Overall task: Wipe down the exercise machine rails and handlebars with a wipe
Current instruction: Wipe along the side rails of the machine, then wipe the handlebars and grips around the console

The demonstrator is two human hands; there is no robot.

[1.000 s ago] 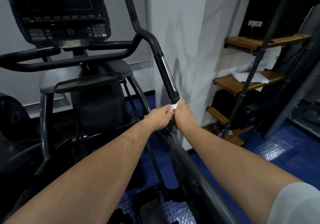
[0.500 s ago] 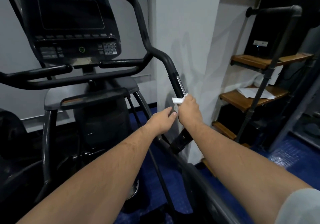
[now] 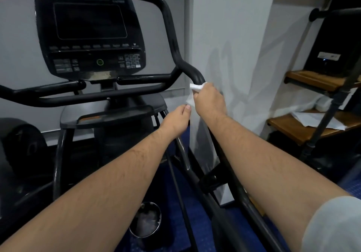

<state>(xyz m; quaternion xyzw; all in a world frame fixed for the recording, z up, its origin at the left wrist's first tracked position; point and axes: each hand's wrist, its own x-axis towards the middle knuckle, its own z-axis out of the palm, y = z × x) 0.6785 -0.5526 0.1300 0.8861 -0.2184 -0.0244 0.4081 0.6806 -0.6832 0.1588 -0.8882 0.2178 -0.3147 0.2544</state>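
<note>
A black exercise machine fills the left half of the view. Its right moving handlebar (image 3: pixel 172 43) curves up from a bend beside the white wall. My right hand (image 3: pixel 210 100) is wrapped around that bar just below the bend, shut on a white wipe (image 3: pixel 196 87) that sticks out to the left of my fingers. My left hand (image 3: pixel 178 121) hovers a little lower and to the left, fingers curled, holding nothing that I can see. The lower rail (image 3: pixel 224 199) runs down between my forearms.
The console (image 3: pixel 89 35) with a dark screen sits above fixed black handlebars (image 3: pixel 93 97). A white wall corner (image 3: pixel 224 56) stands just right of the bar. Wooden steps (image 3: pixel 304 127) with paper on them and a black pipe rail (image 3: pixel 330 105) are at right. Blue floor lies below.
My right hand has slid the wipe up the handlebar, from the lower grip end to just under the bend. My left hand has come off the wipe and trails below.
</note>
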